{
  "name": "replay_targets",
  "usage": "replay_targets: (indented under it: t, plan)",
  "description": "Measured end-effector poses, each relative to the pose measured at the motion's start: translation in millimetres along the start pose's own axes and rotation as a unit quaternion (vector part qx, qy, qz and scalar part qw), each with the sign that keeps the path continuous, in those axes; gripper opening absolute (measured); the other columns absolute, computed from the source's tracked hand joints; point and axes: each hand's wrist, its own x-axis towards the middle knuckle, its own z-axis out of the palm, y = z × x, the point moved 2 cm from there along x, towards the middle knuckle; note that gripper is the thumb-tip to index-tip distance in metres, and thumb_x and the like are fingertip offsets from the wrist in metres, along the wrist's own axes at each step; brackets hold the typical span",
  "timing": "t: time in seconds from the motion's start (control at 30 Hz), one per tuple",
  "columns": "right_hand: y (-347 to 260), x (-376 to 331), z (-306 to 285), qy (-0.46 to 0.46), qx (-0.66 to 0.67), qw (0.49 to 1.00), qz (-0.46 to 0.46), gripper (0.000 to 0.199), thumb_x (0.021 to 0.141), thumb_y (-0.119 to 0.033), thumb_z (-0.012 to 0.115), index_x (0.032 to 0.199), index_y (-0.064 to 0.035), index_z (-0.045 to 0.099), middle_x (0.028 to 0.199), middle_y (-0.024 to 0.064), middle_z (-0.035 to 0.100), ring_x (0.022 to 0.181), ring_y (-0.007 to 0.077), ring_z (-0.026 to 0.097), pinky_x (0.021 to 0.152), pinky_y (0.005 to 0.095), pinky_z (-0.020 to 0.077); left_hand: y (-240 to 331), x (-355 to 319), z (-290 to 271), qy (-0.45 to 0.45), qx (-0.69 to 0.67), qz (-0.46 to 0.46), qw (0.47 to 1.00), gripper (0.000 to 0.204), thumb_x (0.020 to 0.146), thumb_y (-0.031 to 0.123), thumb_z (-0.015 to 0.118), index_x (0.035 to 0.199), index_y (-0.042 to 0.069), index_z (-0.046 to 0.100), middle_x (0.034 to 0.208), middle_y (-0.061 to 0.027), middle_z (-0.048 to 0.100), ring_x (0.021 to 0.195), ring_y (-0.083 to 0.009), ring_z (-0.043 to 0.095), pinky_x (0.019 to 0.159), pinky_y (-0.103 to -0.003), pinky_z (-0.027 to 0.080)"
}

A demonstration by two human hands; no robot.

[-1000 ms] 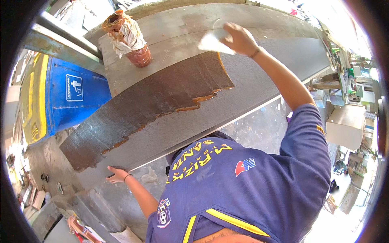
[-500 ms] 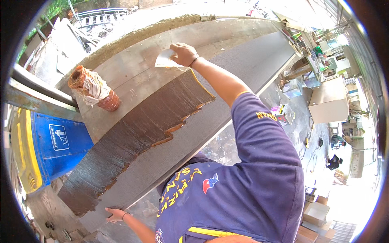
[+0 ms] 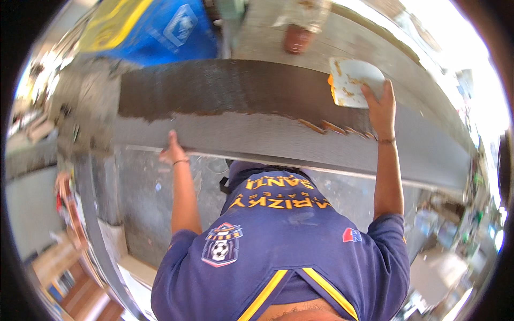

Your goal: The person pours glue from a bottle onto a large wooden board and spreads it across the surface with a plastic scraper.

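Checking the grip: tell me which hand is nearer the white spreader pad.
Right. The right hand holds the white spreader pad against the grey board. The left hand rests far off on the board's near edge.

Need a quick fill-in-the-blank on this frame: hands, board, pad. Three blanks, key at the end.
1. The right hand presses a white pad smeared with ____ stain onto the long board.
2. The left hand rests on the board's ____ edge.
3. The coated part of the board looks dark ____, the rest grey.
4. A reddish can stands beyond the board.

Missing words: orange; near; brown
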Motion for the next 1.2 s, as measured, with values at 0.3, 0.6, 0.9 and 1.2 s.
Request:
replay_targets:
  t: [0.3, 0.6, 0.9, 1.2]
  plan:
    - [-37.7, -18.1, 102.9, -0.140, 0.149, 0.979, -0.019, 0.021, 0.087, -0.009, 0.058, 0.104, 0.0022, 0.052, 0.096, 0.0093, 0.061, 0.088, 0.0129, 0.055, 0.080, 0.0270, 0.0439, -10.5, -60.3, -13.5, -0.115, 0.050, 0.038, 0.991, 0.069, 0.059, 0.052, 0.081, 0.088, -0.001, 0.048, 0.082, -0.0083, 0.048, 0.079, -0.0221, 0.046, 0.073, -0.035, 0.042]
    - [-126.6, -39.3, 239.1, -0.209, 0.409, 0.876, 0.145, 0.021, 0.085, -0.004, 0.060, 0.102, 0.0031, 0.051, 0.096, 0.0081, 0.061, 0.085, 0.0134, 0.060, 0.070, 0.0262, 0.0499, -3.0, -93.3, -8.5, -0.109, -0.054, 0.101, 0.987, 0.049, 0.071, 0.036, 0.076, 0.088, -0.002, 0.051, 0.088, -0.0131, 0.054, 0.084, -0.0258, 0.051, 0.077, -0.036, 0.042]
    - [-74.9, -104.7, 315.0, -0.161, 0.156, 0.956, 0.192, 0.033, 0.079, -0.004, 0.066, 0.107, 0.0030, 0.049, 0.089, 0.0099, 0.063, 0.071, 0.0143, 0.061, 0.054, 0.0247, 0.0488, -41.0, -64.3, 1.0, -0.253, -0.069, 0.013, 0.965, 0.041, 0.081, 0.032, 0.067, 0.091, -0.005, 0.054, 0.090, -0.0172, 0.057, 0.086, -0.0298, 0.053, 0.078, -0.039, 0.042]
    - [-85.5, -100.8, 177.5, -0.208, 0.268, 0.933, 0.119, 0.039, 0.081, -0.006, 0.065, 0.117, 0.0034, 0.054, 0.091, 0.0076, 0.064, 0.074, 0.0098, 0.060, 0.057, 0.0209, 0.0475, 10.2, -0.4, -35.0, -0.209, -0.211, -0.096, 0.950, 0.023, 0.083, 0.023, 0.066, 0.089, 0.003, 0.055, 0.078, -0.0038, 0.059, 0.061, -0.0119, 0.056, 0.053, -0.027, 0.044]
